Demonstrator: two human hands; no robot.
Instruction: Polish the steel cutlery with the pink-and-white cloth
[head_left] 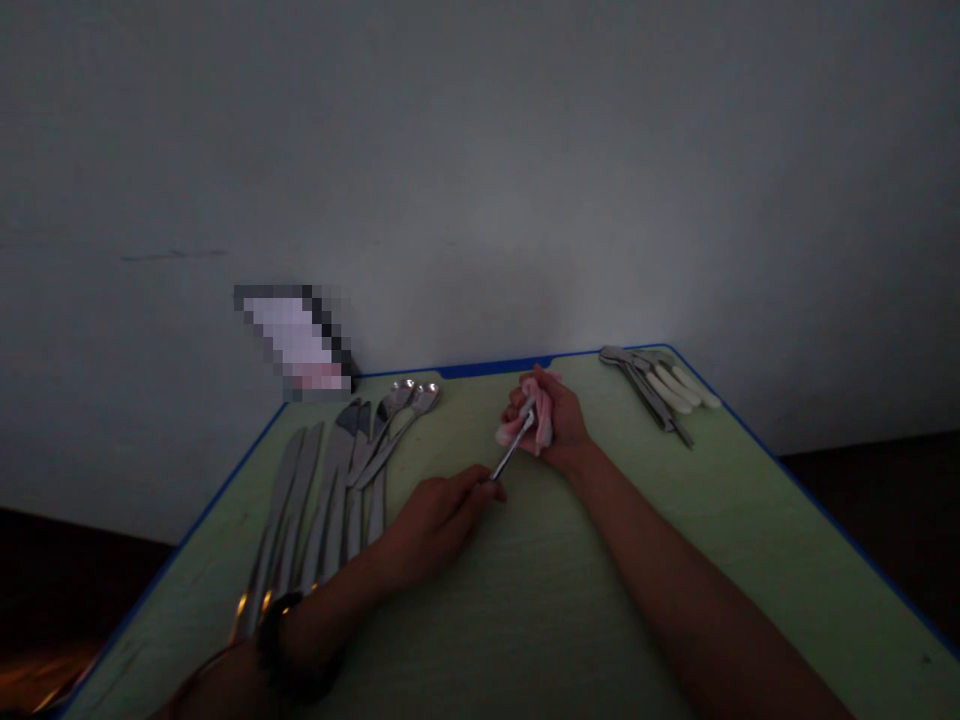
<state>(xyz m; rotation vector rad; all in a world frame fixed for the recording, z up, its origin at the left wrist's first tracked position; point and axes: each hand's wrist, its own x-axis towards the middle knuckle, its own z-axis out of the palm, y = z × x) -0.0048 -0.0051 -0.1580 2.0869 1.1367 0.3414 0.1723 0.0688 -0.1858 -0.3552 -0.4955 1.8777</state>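
Observation:
My left hand [442, 512] pinches the handle end of a slim metal utensil [511, 456] just above the green table [570, 600]. The utensil's other end runs up into a pink cloth [536, 418] that my right hand [559, 420] has wrapped around it. Which kind of utensil it is I cannot tell, as the cloth covers its head. Both hands are closed, and they meet near the table's middle.
Several knives [315, 510] and spoons [409, 400] lie in a row on the table's left. Another small group of cutlery, some with white handles [671, 385], lies at the far right corner. A pale wall rises behind the blue table edge [495, 367].

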